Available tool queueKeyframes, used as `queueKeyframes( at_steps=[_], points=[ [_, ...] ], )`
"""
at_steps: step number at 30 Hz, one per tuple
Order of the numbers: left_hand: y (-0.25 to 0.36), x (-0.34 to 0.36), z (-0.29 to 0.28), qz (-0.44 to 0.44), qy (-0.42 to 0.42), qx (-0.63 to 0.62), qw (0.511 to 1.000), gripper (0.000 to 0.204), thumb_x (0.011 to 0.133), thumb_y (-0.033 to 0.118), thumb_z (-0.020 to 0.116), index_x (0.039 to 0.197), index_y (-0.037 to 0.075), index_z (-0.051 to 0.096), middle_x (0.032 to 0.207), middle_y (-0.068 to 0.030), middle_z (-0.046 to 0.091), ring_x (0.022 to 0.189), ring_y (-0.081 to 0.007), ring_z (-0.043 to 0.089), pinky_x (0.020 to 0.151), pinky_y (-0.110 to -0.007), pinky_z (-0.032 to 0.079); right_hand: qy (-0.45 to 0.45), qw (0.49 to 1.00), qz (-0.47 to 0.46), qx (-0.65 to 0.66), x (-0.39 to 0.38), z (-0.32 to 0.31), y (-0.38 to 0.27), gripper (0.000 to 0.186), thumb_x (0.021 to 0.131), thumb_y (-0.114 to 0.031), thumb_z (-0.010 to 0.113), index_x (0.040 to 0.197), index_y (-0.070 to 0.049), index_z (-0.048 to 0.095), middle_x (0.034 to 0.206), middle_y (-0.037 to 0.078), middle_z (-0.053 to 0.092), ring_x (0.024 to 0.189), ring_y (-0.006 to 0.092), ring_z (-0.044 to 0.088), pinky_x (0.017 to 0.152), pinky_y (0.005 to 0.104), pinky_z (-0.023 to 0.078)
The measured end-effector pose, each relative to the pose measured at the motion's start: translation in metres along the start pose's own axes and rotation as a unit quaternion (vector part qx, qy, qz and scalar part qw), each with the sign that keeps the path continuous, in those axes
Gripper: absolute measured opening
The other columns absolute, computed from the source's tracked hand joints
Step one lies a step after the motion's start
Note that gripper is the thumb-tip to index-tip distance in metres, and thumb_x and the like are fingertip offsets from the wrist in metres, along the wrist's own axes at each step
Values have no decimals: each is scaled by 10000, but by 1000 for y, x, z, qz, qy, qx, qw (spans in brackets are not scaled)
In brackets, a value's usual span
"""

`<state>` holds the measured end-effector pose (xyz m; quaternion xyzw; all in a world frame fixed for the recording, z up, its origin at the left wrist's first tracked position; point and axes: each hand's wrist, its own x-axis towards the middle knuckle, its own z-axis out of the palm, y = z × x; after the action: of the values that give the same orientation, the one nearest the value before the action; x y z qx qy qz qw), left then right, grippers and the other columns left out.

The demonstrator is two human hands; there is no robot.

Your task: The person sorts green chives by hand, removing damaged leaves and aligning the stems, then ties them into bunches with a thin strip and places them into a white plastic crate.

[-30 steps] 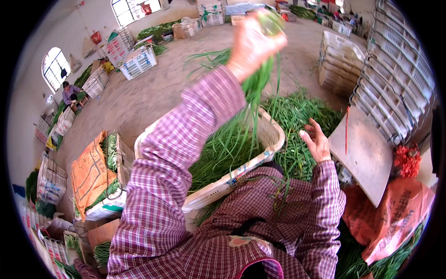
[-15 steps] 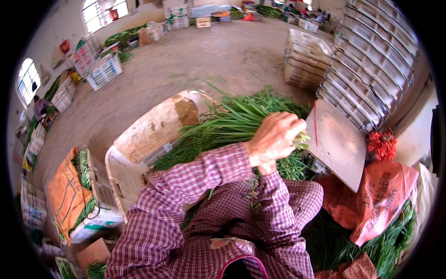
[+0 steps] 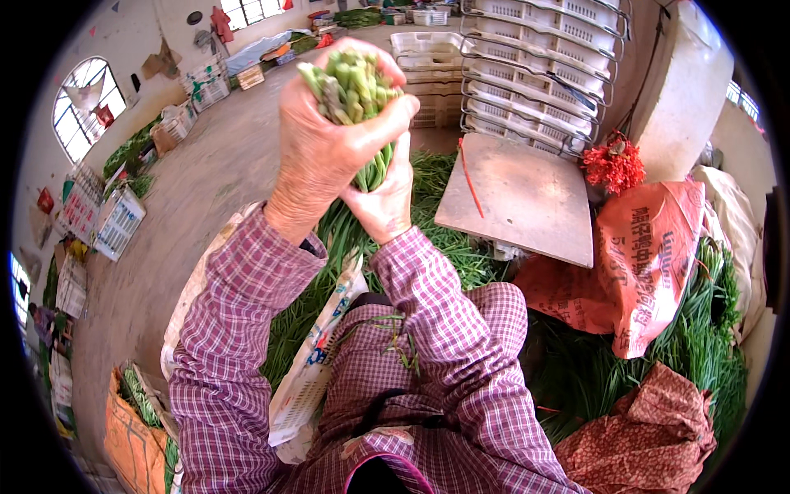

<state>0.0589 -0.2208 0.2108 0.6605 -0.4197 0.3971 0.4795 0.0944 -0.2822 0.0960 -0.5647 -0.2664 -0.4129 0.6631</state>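
Raised in front of me is a bunch of garlic chives [image 3: 350, 86], its thick pale-green stem ends pointing up toward me. My left hand [image 3: 325, 144] wraps around it just below those ends. Lower down, my right hand [image 3: 385, 193] closes on the same bunch from the right side. Beneath my forearms sits a white plastic crate [image 3: 317, 354] holding loose long green leaves [image 3: 288, 346]. Right of the hands lies a flat square board [image 3: 522, 202] with a thin red tie [image 3: 470, 177] on it.
Tall stacked white crates [image 3: 539, 62] stand behind the board. A cluster of red ties [image 3: 613, 165] hangs beside it. An orange-red sack [image 3: 646, 255] and a patterned cloth [image 3: 650, 432] lie over more greens at right. An orange-covered crate [image 3: 136, 436] is at lower left.
Both hands have lifted the bunch up and to the left, turning it from lying sideways to stem ends up. My view has swung to the right.
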Motion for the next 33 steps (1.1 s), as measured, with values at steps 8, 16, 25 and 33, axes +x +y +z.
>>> queueKeyframes(
  at_steps=[8, 16, 25, 33],
  points=[
    [2, 75, 87, -15, 80, -376, 923, 166, 811, 2, 677, 954, 52, 607, 827, -40, 639, 709, -130, 640, 636, -252, 533, 3, 920, -251, -302, 102, -132, -39, 955, 645, -314, 877, 1426, -96, 371, 1216, 163, 576, 1086, 309, 594, 929, 425, 505],
    [-102, 97, 35, -183, 33, -215, 959, 263, 796, 26, 721, 1044, -5, 637, 860, -123, 682, 742, -193, 705, 635, -298, 613, -162, 943, 251, -147, 20, -231, 100, 490, 945, -366, 588, 1326, -67, 520, 1155, 211, 636, 1077, 276, 631, 925, 365, 495],
    [-174, 88, -7, -200, 123, -97, 967, 190, 779, 25, 728, 947, 4, 641, 822, -83, 673, 698, -160, 675, 623, -262, 551, -301, 673, 320, -595, -3, -246, 255, 336, 833, -413, 667, 911, -94, 742, 952, 147, 709, 884, 300, 691, 763, 433, 534],
    [-206, 84, -8, -232, 153, -126, 952, 196, 796, 17, 706, 959, 11, 597, 844, -90, 652, 715, -180, 679, 616, -284, 565, -268, 656, 356, -610, -6, -274, 249, 310, 765, -358, 654, 833, -72, 752, 850, 172, 706, 815, 325, 692, 743, 422, 539]
  ],
)
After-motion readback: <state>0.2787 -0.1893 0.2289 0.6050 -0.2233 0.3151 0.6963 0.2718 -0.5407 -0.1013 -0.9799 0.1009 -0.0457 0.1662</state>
